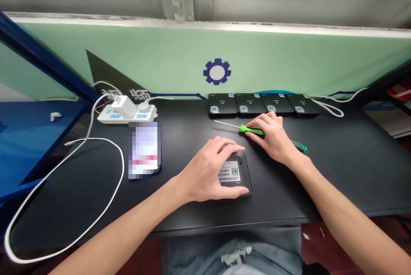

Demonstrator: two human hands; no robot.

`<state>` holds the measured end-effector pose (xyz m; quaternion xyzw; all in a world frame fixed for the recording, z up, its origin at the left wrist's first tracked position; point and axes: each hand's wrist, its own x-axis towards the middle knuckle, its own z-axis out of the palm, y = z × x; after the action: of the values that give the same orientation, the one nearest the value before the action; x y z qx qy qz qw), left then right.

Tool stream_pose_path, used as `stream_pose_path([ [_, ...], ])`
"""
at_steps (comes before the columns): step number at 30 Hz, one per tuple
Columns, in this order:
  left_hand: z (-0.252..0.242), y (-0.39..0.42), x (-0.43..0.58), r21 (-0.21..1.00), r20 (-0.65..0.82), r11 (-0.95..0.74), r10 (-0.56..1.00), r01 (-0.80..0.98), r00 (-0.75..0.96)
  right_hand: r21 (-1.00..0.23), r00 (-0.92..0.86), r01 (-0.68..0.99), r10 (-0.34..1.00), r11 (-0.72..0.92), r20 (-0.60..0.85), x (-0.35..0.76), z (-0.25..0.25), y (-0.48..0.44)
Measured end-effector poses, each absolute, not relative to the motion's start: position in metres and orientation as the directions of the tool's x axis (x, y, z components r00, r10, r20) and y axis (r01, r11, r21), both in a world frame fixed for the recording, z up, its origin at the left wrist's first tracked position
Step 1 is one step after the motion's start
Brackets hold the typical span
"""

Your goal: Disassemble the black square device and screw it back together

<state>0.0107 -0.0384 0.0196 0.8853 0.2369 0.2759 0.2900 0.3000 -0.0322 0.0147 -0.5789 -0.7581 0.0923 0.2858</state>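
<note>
Observing the bench, you will find your left hand [205, 168] laid palm-down on a flat black rounded-corner device [231, 172], near the front of the black desk [337, 172]. Its fingers [224, 142] rest open across the top, with the thumb along the lower edge, and a barcode and QR label shows between them. Your right hand [272, 138] is closed around the green-and-black handle of a screwdriver [252, 130], whose slim shaft points left across the desk. The device appears light and stiff, but its smooth casing may slide under pressure, so pin it from above or take it by the long edges, keeping the label clear. Treat the screwdriver by its handle only; the thin shaft looks easy to knock out of line. A teal tool end [300, 146] lies just beside your right wrist. Four matching black devices [263, 104] stand in a row along the back edge, and a power strip [147, 114] and a blurred phone [144, 151] sit to the left.
</note>
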Motion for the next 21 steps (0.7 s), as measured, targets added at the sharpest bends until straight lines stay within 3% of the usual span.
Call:
stream_pose_path([
  [11,0.036,-0.028,-0.001,0.652,0.189,-0.703,0.515,0.285,0.836,-0.755,0.147,0.601,0.892,0.262,0.427,0.291,0.026,-0.045],
  [21,0.038,-0.025,-0.003,0.677,0.173,-0.685,0.503,0.269,0.847,-0.977,0.333,0.180,0.927,0.115,0.171,0.293,0.035,-0.041],
])
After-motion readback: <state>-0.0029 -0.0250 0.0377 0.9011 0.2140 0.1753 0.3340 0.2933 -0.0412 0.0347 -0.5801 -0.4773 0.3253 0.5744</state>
